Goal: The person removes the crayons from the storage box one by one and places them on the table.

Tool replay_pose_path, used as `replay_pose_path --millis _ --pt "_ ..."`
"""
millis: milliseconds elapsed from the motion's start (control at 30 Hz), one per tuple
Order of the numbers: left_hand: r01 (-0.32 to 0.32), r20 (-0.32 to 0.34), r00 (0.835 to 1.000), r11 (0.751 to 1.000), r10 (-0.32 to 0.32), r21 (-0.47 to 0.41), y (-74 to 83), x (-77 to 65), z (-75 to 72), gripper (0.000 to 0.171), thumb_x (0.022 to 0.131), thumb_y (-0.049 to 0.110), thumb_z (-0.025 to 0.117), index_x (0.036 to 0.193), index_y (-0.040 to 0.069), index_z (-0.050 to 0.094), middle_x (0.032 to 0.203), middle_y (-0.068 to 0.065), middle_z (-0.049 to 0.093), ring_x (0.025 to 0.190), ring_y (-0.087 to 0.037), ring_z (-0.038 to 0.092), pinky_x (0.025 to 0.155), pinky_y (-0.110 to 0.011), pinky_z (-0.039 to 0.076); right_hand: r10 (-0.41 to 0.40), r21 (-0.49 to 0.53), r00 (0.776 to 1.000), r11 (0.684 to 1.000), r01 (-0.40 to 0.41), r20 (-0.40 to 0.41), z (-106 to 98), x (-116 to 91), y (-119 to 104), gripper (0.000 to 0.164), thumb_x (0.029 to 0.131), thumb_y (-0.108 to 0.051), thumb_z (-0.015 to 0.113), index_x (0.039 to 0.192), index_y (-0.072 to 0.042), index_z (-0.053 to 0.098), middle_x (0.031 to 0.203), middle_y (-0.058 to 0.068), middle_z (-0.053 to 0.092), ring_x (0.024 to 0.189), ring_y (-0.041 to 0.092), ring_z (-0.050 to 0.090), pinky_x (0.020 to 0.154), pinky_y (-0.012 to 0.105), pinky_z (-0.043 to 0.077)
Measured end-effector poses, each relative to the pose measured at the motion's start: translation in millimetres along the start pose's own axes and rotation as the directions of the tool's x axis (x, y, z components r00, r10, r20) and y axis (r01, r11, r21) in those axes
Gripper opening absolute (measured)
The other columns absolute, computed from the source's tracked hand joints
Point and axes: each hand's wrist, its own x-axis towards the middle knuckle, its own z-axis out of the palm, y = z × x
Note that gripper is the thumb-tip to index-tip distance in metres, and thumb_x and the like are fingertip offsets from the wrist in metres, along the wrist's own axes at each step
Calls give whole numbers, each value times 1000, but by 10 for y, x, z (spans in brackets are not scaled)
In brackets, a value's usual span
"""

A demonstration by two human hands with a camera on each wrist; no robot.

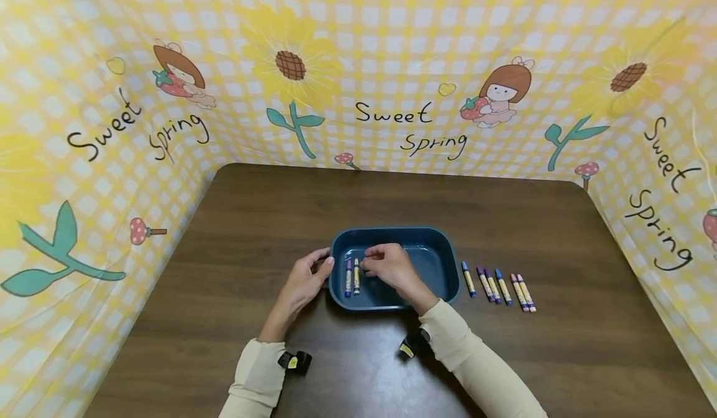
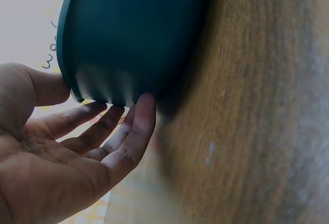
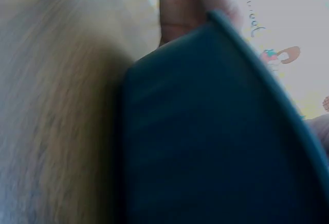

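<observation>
I have my left hand point(image 1: 305, 281) spread against the left outer wall of the blue tray point(image 1: 434, 239), fingertips point(image 2: 145, 105) touching it. My right hand point(image 1: 390, 267) reaches into the tray, fingers curled as if pinching a crayon, though I cannot tell for sure. Two crayons point(image 1: 352, 277) lie inside; six more crayons point(image 1: 498, 286) lie on the table point(image 1: 560, 343) to the tray's right.

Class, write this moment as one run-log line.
left hand: steadies blue tray | right hand: placing crayon inside | tray: two crayons | table: six crayons
</observation>
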Motion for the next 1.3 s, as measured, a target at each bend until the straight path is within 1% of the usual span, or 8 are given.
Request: replay_pose_path --millis 100,200,300,500,633,767,933,1300 --pt "2 0 1000 1000 -2 -7 -1 14 10 44 107 16 52 146 -5 49 129 -28 63 102 -26 65 74 -23 57 -11 -137 1000 991 7 -27 23 20 14 29 93 -14 73 118 1 71 108 13 73 91 20 69 86 38 60" --pt "-10 -6 1000 1000 10 -26 -5 23 17 43 106 13 53 144 -7 50 129 -30 63 99 -23 66 71 -21 56 -39 -221 998 975 29 -41 54 32 25 29 91 -14 75 115 1 72 105 12 74 91 19 67 84 37 59" --pt "-14 -10 1000 999 13 -42 -7 23 23 43 106 12 53 144 -8 50 128 -31 62 96 -21 66 69 -21 56 -56 -242 998 969 44 -42 93 44 43 27 90 -13 76 112 2 73 102 11 75 90 19 67 83 36 59" --pt "-2 -1 1000 1000 2 -16 6 32 2 44 107 17 52 146 -3 49 132 -27 62 100 -24 64 72 -19 54 -103 -292 994 953 87 -38 137 78 50 22 88 -14 79 104 1 74 92 8 74 81 15 64 77 33 58" --pt "3 8 1000 1000 -3 -19 -6 24 19 44 107 17 52 147 -3 49 133 -27 62 101 -23 65 74 -19 56 -115 -324 993 941 101 -22 145 73 62 27 85 -17 83 103 0 74 89 6 72 78 14 62 75 33 57" --pt "-1 0 1000 999 1 -53 -21 32 38 44 107 14 52 146 -5 48 132 -28 61 101 -22 65 73 -19 56 -164 -360 986 921 150 -8 165 66 66 34 82 -16 86 106 4 72 92 9 73 82 16 66 78 34 59" --pt "-4 -19 1000 998 2 -68 -38 40 32 43 106 13 53 146 -5 49 132 -29 61 102 -23 65 72 -18 55 -227 -379 974 902 207 -8 199 49 56 33 81 -8 86 105 7 69 95 15 74 88 22 71 79 35 60" --pt "-4 -11 1000 997 3 -72 -38 30 33 43 106 13 53 145 -5 50 130 -29 62 101 -23 65 72 -18 56 -234 -412 972 887 209 -13 213 48 88 29 78 -1 82 104 3 70 92 10 73 83 16 66 75 30 58"
